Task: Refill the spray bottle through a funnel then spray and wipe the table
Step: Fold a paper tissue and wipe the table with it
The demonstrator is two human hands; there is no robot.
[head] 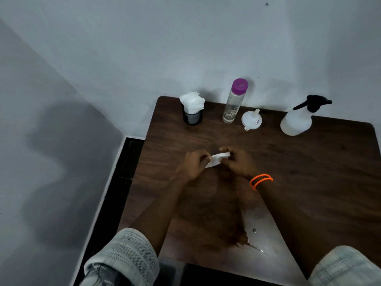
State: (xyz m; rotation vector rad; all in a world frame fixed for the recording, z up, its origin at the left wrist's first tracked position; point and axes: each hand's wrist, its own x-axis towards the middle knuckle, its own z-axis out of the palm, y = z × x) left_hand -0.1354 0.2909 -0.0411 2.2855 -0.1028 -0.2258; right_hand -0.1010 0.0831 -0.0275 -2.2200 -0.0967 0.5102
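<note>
Over the middle of the dark wooden table (309, 172), my left hand (192, 164) and my right hand (239, 162) both pinch one small white tissue (216, 159), holding it between them just above the surface. The white spray bottle (296, 122) with a black trigger head stands at the back right. A white funnel (252, 120) lies upside down beside a clear bottle (234, 102) with a purple cap, which holds a little liquid at its bottom. A wet patch (255, 230) glistens on the table near its front edge, between my forearms.
A black mesh cup (192, 117) stuffed with white tissues stands at the back left corner. The table sits against a white wall, with a dark floor strip (123, 172) along its left edge. An orange beaded band (260, 180) circles my right wrist.
</note>
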